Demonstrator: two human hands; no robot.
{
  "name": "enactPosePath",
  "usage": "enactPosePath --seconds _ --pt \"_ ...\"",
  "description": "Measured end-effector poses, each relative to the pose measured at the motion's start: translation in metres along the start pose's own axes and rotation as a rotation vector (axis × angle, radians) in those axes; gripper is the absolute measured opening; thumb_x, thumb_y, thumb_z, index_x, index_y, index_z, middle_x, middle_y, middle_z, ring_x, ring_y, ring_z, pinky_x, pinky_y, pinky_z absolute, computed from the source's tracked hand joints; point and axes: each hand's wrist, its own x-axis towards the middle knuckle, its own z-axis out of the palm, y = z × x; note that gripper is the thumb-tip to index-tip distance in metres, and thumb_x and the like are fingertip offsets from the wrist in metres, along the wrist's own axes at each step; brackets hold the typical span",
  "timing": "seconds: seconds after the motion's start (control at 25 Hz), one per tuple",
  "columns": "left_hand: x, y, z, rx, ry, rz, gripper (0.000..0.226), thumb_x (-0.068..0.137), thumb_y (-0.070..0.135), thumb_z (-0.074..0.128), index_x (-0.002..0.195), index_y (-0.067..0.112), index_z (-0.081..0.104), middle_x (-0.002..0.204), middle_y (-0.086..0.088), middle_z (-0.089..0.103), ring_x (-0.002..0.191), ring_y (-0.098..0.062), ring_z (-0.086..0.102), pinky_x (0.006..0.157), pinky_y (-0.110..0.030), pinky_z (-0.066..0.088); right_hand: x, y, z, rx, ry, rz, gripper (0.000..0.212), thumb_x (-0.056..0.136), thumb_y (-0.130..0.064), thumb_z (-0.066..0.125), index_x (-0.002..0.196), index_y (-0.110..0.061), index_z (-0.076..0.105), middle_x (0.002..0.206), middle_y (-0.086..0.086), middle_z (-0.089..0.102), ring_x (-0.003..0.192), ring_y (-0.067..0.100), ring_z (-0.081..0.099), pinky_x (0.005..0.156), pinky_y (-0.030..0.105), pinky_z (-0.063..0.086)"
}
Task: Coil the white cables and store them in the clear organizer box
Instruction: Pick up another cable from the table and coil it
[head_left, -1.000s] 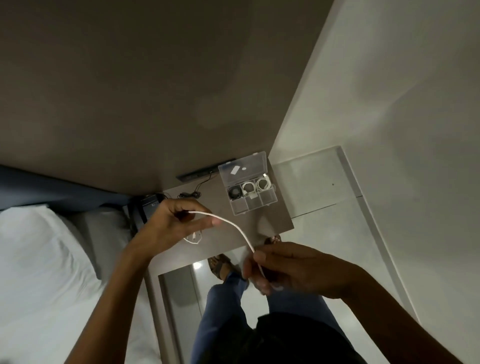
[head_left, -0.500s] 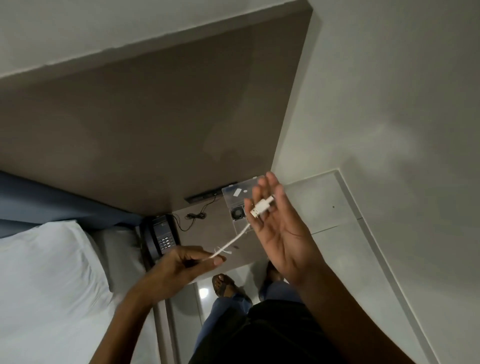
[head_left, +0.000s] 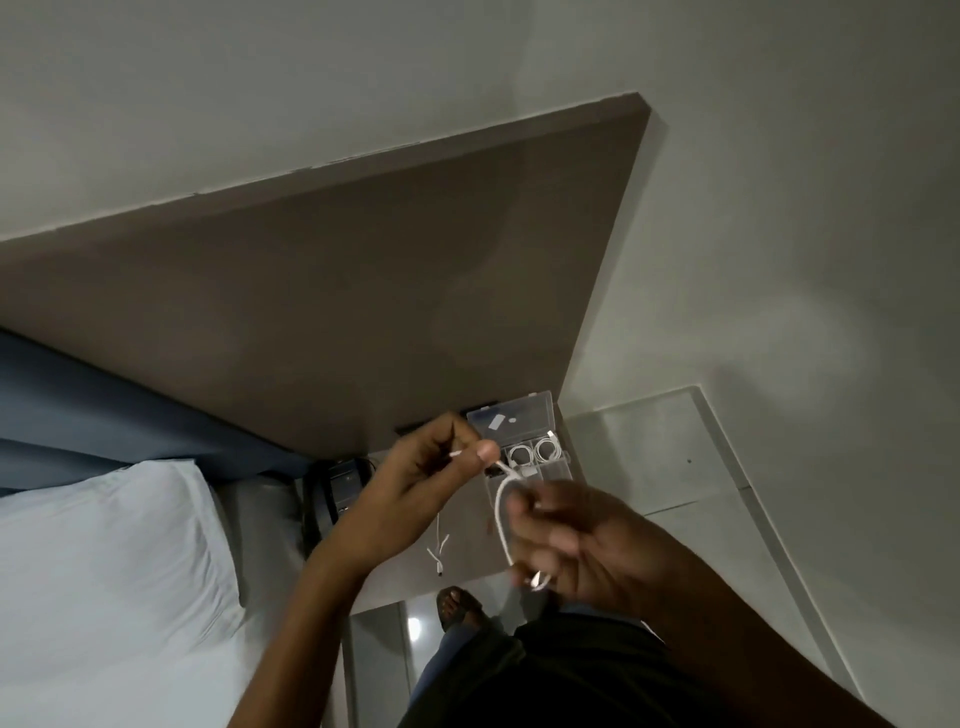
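— What are your hands doing?
— Your left hand (head_left: 415, 483) pinches one end of the white cable (head_left: 501, 519); your right hand (head_left: 566, 545), at four o'clock from it, is curled around the cable's loop, blurred.
— And the box?
— The clear box (head_left: 524, 447) sits open on the table (head_left: 467, 566) at twelve o'clock from your right hand, with two coiled cables (head_left: 532, 451) inside. Another loose cable (head_left: 439, 551) lies at six o'clock below your left hand.

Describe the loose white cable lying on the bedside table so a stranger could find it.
Start at the brown bedside table between the bed and the wall. Below the left hand, near the table's front edge, lies a thin white cable. Unlike the coils in the clear organizer box, it is uncoiled and forked.
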Motion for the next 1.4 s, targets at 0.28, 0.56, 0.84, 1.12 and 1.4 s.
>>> enactPosePath --seconds 0.28,0.56,0.84,1.12,1.4 --pt "-0.009 -0.007 0.020 0.182 0.004 -0.024 0.029 0.110 0.036 0.062 0.095 0.019 0.080 0.074 -0.003 0.069 0.065 -0.022 0.065 0.061 -0.039 0.053 0.028 -0.048 0.007 -0.754 0.548 -0.602 0.035 0.115 -0.020 0.042 0.140 -0.016 0.066 0.160 -0.002 0.058 0.153 0.014 0.049 0.130 0.035 0.035" --pt "0.019 0.027 -0.036 0.102 0.209 0.019 0.058 0.078 0.060 0.089 0.075 0.006 0.069 0.066 -0.015 0.067 0.056 -0.028 0.063 0.056 -0.033 0.052 0.025 -0.013 0.005 -0.999 0.270 0.000 0.037 0.116 -0.036 0.043 0.131 -0.015 0.069 0.115 0.003 0.080 0.118 0.017 0.074 0.110 0.028 0.054" --pt "0.011 -0.003 0.008 0.005 0.095 -0.054 0.071 0.106 0.066 0.045 0.084 0.005 0.076 0.058 -0.015 0.048 0.053 -0.013 0.047 0.060 -0.023 0.041 0.035 -0.042 0.018 0.340 0.107 -0.336 0.029 0.114 -0.018 0.049 0.133 0.002 0.058 0.144 0.029 0.065 0.136 0.035 0.066 0.125 0.050 0.043" --pt "-0.008 0.005 -0.009 0.233 0.014 -0.003 0.030 0.108 0.049 0.063 0.096 0.026 0.078 0.076 -0.006 0.064 0.065 -0.019 0.061 0.059 -0.025 0.048 0.028 -0.062 0.000 -1.217 0.831 -0.522 0.036 0.115 -0.034 0.040 0.143 -0.030 0.063 0.153 -0.020 0.060 0.144 -0.003 0.052 0.121 0.023 0.045" --pt "0.020 0.041 -0.041 0.125 0.196 0.045 0.052 0.082 0.068 0.082 0.077 0.016 0.076 0.067 -0.009 0.062 0.056 -0.019 0.056 0.057 -0.032 0.048 0.023 0.000 0.022 -0.289 0.139 0.003 0.038 0.114 -0.032 0.043 0.122 -0.005 0.068 0.098 0.007 0.073 0.102 0.023 0.071 0.101 0.040 0.051"
